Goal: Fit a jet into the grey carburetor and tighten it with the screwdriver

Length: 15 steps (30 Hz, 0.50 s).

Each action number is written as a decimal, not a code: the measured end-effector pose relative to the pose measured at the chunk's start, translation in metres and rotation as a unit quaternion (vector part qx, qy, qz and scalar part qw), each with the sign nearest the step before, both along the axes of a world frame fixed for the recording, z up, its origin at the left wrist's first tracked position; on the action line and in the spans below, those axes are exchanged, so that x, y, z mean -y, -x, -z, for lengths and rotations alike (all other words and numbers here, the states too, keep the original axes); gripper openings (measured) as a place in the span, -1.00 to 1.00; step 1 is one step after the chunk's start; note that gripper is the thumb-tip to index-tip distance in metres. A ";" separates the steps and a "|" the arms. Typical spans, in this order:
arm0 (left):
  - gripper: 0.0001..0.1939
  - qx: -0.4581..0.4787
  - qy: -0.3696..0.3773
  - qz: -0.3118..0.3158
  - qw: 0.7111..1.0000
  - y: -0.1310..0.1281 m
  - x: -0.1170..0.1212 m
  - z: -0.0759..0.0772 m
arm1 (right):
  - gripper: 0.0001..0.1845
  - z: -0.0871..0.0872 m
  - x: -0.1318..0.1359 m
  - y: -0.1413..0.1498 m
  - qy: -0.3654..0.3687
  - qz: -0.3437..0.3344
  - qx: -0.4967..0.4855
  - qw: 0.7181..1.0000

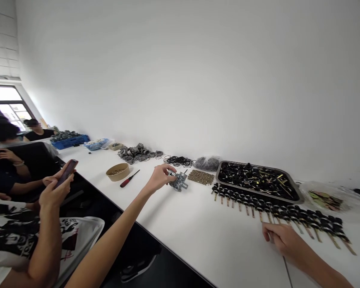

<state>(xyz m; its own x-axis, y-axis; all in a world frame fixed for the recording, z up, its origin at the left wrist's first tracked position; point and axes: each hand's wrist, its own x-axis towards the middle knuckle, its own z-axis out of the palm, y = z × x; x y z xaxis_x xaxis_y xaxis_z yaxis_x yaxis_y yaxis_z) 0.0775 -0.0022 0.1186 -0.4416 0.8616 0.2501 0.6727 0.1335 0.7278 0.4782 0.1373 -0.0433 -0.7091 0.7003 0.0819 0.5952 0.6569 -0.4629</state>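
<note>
My left hand [161, 178] reaches out over the white table, its fingers closed on a grey cast metal part [178, 183] in a small cluster of such pieces. A row of black-capped parts with flat brass-coloured strips [268, 207] runs across the right side of the table. Just in front of that row is my right hand [280, 239], fingers curled together close to the strip ends. Whatever may be between those fingers is hidden. Small brass-coloured pieces [200, 177] lie spread beyond the castings.
A metal tray [300, 196] full of black parts stands behind the row, beside a plastic bag [327, 198]. Further left are black rings [178, 161], grey rings [135, 153], a red screwdriver [126, 182] and a round box [124, 173]. A person holding a phone [66, 173] sits at left.
</note>
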 end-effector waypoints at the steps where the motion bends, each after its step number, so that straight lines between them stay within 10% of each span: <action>1: -0.74 0.049 0.003 0.038 0.998 -0.016 0.000 0.004 | -0.76 -0.004 0.002 0.001 0.005 0.002 -0.002 1.000; 15: -0.73 0.268 0.087 0.309 0.908 -0.176 -0.041 0.094 | -0.73 -0.029 -0.001 -0.004 0.107 0.002 -0.205 0.973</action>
